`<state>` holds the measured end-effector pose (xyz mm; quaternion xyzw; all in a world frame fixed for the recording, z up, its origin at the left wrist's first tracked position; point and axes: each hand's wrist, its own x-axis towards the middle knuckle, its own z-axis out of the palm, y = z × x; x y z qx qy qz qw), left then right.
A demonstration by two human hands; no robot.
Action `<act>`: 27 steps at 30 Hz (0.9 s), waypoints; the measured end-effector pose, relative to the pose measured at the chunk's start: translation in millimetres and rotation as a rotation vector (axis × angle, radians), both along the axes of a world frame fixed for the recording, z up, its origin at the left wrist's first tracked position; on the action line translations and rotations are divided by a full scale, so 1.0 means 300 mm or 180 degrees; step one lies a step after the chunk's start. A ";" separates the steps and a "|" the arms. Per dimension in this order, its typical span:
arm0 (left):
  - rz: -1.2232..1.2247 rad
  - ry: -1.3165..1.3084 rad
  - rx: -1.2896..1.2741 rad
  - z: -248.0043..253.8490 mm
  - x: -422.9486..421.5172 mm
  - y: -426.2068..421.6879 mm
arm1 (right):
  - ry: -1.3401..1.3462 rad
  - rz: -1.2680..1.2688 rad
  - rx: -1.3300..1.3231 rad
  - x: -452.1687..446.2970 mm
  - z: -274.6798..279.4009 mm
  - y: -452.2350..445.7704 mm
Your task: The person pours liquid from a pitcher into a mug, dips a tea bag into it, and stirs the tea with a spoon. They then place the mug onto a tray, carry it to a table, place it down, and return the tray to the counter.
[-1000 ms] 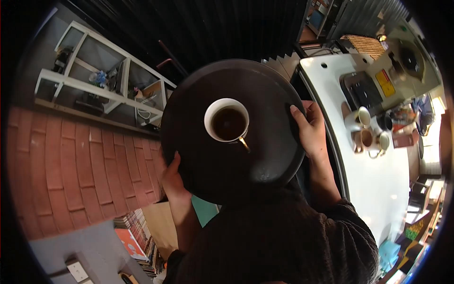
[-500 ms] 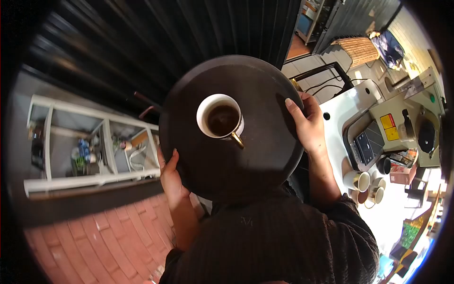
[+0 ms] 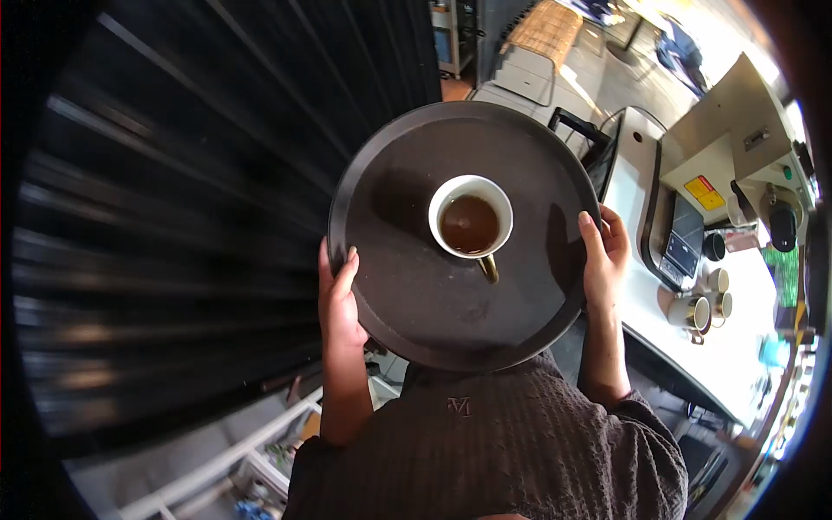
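Note:
A round dark serving tray (image 3: 407, 321) is held out level in front of my body. Near its middle stands an upright white cup (image 3: 440, 201) with a gold handle turned toward me, partly filled with brown liquid. My left hand (image 3: 341, 303) grips the tray's left rim, thumb on top and the other fingers mostly hidden below. On the opposite rim, my right hand (image 3: 607, 260) is closed the same way, its thumb lying over the edge. Neither hand touches the cup.
To the right is a white counter (image 3: 637, 303) with a beige machine (image 3: 728, 130), a black scale (image 3: 683, 243) and several cups (image 3: 689, 312). Dark corrugated wall (image 3: 173, 217) runs along the left. A woven-topped bench (image 3: 544, 33) stands ahead; a white shelf frame (image 3: 217, 464) is low left.
My view and body have turned, so the wall now fills the left and the white shelf has dropped to the bottom. Both hands still hold the tray, and the cup stays upright.

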<state>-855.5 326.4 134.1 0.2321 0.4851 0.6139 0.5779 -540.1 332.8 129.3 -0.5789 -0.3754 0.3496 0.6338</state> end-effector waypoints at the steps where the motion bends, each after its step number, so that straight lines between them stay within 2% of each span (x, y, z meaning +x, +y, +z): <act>1: -0.0270 -0.0134 0.0082 -0.018 -0.011 0.070 | 0.0062 -0.0147 -0.0049 -0.008 0.017 0.015; 12: -0.1527 -0.0094 0.0159 -0.062 0.267 0.833 | 0.0155 -0.1542 -0.0036 0.143 -0.044 0.331; 17: -0.2176 -0.0231 0.0165 0.006 0.470 1.125 | 0.0207 -0.1965 -0.0046 0.243 -0.004 0.461; 23: -0.2757 0.0005 0.0042 0.041 0.719 1.427 | 0.0220 -0.2602 -0.0050 0.283 0.029 0.547; 27: -0.3366 -0.0306 -0.0006 0.065 0.919 1.612 | 0.0186 -0.2977 -0.0074 0.274 0.037 0.614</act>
